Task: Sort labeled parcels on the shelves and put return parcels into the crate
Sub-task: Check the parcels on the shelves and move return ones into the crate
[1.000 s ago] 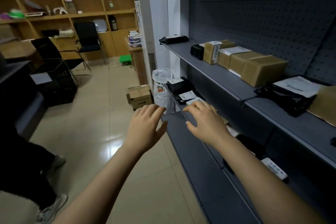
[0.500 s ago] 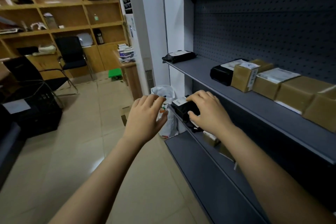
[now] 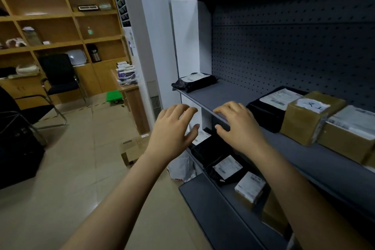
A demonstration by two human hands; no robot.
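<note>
Hovering at the front edge of the grey shelf [image 3: 219, 95], the right hand [image 3: 237, 126] is spreading its fingers [image 3: 223, 110] loosely and holding nothing; whether they are touching the edge, I cannot tell. A black labeled parcel [image 3: 262, 112] is lying just beside it. The left hand [image 3: 172, 130] is hanging off the shelf's left end, fingers wide, empty.

A small parcel depot inside an office: grey pegboard shelving [image 3: 284, 50] stacked with labelled parcels [image 3: 310, 115], wooden cubby shelves [image 3: 60, 14], an office chair [image 3: 58, 75], tiled floor [image 3: 67, 158].
</note>
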